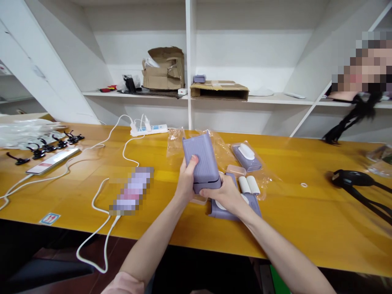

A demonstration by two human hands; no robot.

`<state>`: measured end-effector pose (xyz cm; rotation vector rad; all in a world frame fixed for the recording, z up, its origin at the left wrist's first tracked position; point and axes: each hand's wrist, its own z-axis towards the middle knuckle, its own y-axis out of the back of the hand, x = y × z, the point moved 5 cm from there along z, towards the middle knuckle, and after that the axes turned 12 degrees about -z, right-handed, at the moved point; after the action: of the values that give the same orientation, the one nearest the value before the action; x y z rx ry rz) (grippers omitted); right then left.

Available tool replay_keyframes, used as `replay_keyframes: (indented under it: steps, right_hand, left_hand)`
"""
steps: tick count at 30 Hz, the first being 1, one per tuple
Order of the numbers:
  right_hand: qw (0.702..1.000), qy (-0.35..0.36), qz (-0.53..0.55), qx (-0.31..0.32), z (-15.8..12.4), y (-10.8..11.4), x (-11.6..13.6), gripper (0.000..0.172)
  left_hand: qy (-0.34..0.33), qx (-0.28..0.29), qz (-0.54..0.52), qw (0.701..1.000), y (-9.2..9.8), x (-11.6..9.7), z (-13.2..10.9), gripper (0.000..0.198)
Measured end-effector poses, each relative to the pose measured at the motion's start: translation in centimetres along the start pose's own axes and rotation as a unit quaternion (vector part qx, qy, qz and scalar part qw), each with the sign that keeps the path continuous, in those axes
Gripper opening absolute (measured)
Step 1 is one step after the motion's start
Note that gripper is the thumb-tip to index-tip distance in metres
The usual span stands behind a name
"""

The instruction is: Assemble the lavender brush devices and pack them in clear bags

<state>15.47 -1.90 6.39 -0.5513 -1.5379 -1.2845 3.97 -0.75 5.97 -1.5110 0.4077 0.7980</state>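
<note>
A lavender ribbed plastic box (200, 157) is held tilted above the table between both hands. My left hand (185, 179) grips its left side, thumb on the ribbed face. My right hand (227, 194) is closed around its lower end, where a dark gap runs between the main body and an end section. Under and beside my right hand lies a lavender piece (252, 204) with white parts, partly hidden. Close by are two white rolls (249, 185), a small translucent tray (235, 170) and another lavender case (252, 164) with a white oval part on it.
Clear plastic film (176, 143) lies behind the box. Left are a charging phone (133, 190), a second phone (53, 161), white cables, a power strip (157, 129) and several black stands (36, 152). A black strapped device (355, 179) lies right; another person is at the far right.
</note>
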Motion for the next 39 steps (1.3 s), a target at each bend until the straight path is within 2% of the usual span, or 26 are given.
replay_keyframes:
  steps: [3,6,10,13,16,18,22,25,30,32,36,39]
  right_hand:
    - [0.999,0.004,-0.024,-0.023,0.4,0.5,-0.3,0.025]
    - [0.988,0.006,-0.131,-0.079,0.7,1.2,-0.3,0.026]
    - [0.932,-0.025,-0.329,-0.152,0.2,1.1,0.5,0.029]
    - [0.908,-0.032,-0.383,-0.163,-0.4,0.3,1.4,0.029]
    - [0.928,0.011,-0.352,-0.121,-0.5,0.1,2.1,0.040]
    - [0.952,0.036,-0.297,-0.063,-0.2,0.3,2.1,0.053]
    - [0.988,0.018,-0.145,0.048,0.4,0.4,1.2,0.054]
    - [0.995,0.010,-0.096,0.036,0.4,0.2,0.8,0.051]
    - [0.988,0.049,-0.141,-0.026,0.0,-0.1,1.2,0.035]
    - [0.987,0.046,-0.151,-0.023,0.1,0.0,1.2,0.035]
    - [0.989,0.022,-0.142,0.025,0.5,0.1,0.7,0.036]
    - [0.980,0.028,-0.191,-0.050,0.7,0.8,0.7,0.042]
  left_hand:
    - [-0.025,0.013,0.015,0.999,-0.3,-0.5,0.2,0.050]
    - [-0.088,0.036,0.033,0.995,-1.1,-1.2,-0.1,0.058]
    - [-0.148,0.006,0.095,0.984,-1.6,-1.3,-0.8,0.089]
    - [-0.180,-0.024,0.101,0.978,-1.2,-1.4,-1.2,0.088]
    - [-0.192,-0.008,0.088,0.977,-0.6,-1.7,-1.2,0.084]
    - [-0.186,0.009,0.083,0.979,-0.1,-1.6,-1.0,0.084]
    - [-0.134,0.047,0.051,0.989,0.5,-0.4,-0.7,0.083]
    - [-0.109,0.053,0.040,0.992,0.8,0.4,-0.9,0.083]
    - [-0.127,0.044,0.029,0.990,0.6,0.3,-1.2,0.078]
    - [-0.124,0.042,0.015,0.991,0.3,0.2,-1.3,0.074]
    - [-0.094,0.016,0.016,0.995,-0.4,0.1,-0.7,0.069]
    - [-0.106,-0.041,0.028,0.993,-0.4,-0.5,-0.2,0.066]
